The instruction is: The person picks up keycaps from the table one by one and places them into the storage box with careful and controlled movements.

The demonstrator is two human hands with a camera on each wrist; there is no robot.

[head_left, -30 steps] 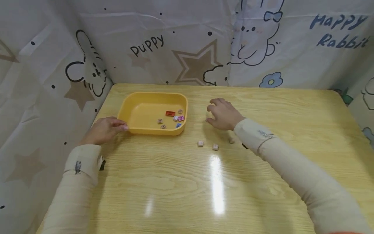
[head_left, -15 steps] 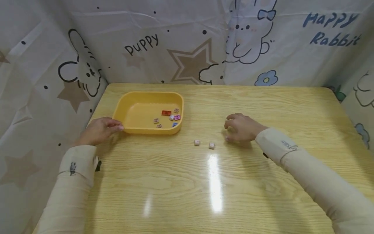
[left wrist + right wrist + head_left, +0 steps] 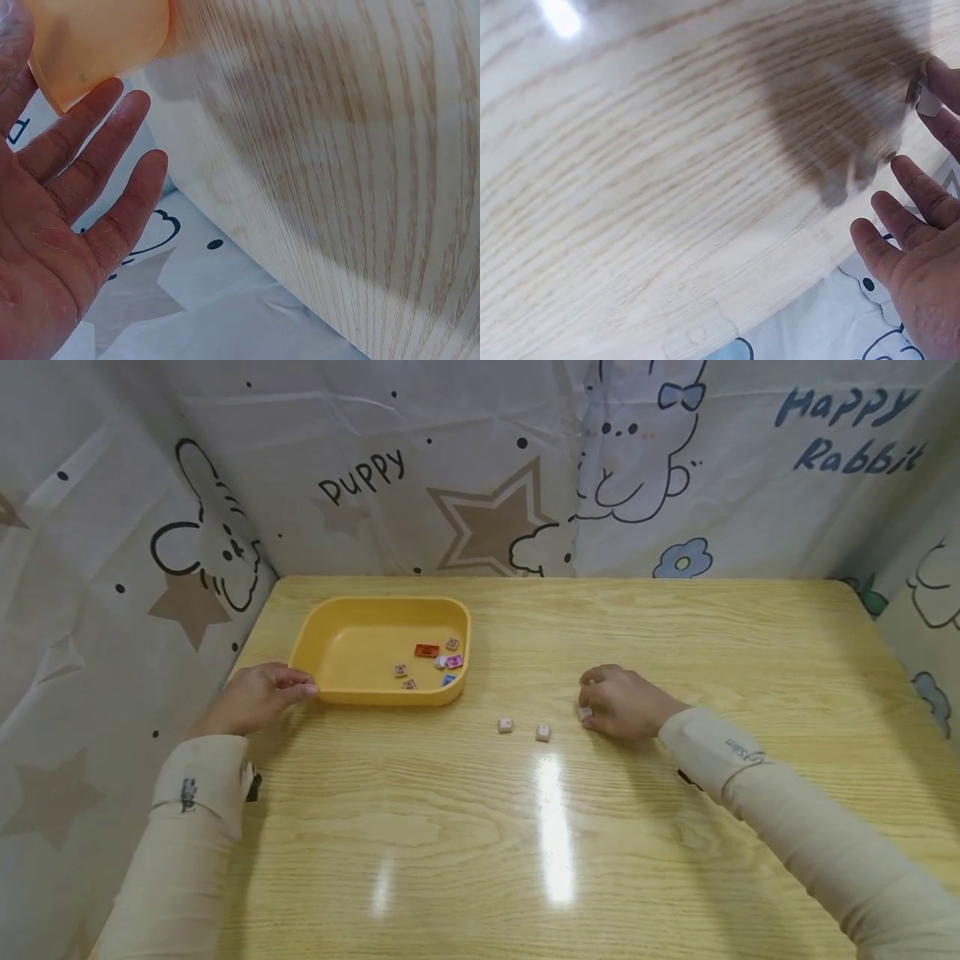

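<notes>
In the head view my left hand (image 3: pixel 258 697) pinches the near left corner of a yellow plastic tray (image 3: pixel 382 697). The left wrist view has the other fingers extended below the tray wall (image 3: pixel 112 45). My right hand (image 3: pixel 626 703) is low over the table, right of the tray, with a small whitish keycap (image 3: pixel 585 714) between thumb and index finger. That keycap (image 3: pixel 928 101) shows at the fingertips in the right wrist view, the other fingers spread. Two more pale keycaps, one (image 3: pixel 506 725) nearer the tray and one (image 3: pixel 543 732) nearer my right hand, lie on the table.
Inside the tray, toward its right end, are several small pieces, among them a red one (image 3: pixel 427 651), a pink one (image 3: pixel 454 662) and a blue one (image 3: pixel 448 680). A printed cloth (image 3: pixel 480 468) hangs behind the wooden table (image 3: pixel 450 827).
My right hand has moved right and toward me from beside the tray, come down to the third keycap and pinched it. The left hand has stayed at the tray corner.
</notes>
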